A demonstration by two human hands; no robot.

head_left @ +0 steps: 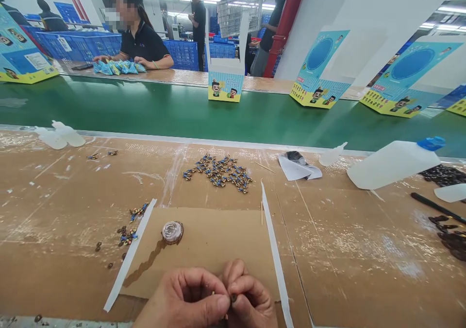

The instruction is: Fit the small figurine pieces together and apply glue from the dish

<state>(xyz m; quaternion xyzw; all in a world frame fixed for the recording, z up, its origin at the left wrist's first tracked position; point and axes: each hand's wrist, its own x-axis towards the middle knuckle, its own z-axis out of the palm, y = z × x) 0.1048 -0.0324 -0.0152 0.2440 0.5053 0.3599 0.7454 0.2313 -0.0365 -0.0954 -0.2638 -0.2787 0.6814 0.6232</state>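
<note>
left hand (189, 299) and right hand (251, 301) pinch one small dark piece (233, 298) in closed fingers, near edge | far pile of blue-gold pieces (218, 172) looks unworked | few left of cardboard sheet (211, 240) seem done

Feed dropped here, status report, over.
Left hand and right hand together, pinching a tiny dark piece. Small round glue-filled cap just ahead. Nothing in the way.

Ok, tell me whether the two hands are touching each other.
Touching. The head view shows the left hand and right hand pressed together at the fingertips around a small dark piece.
</note>
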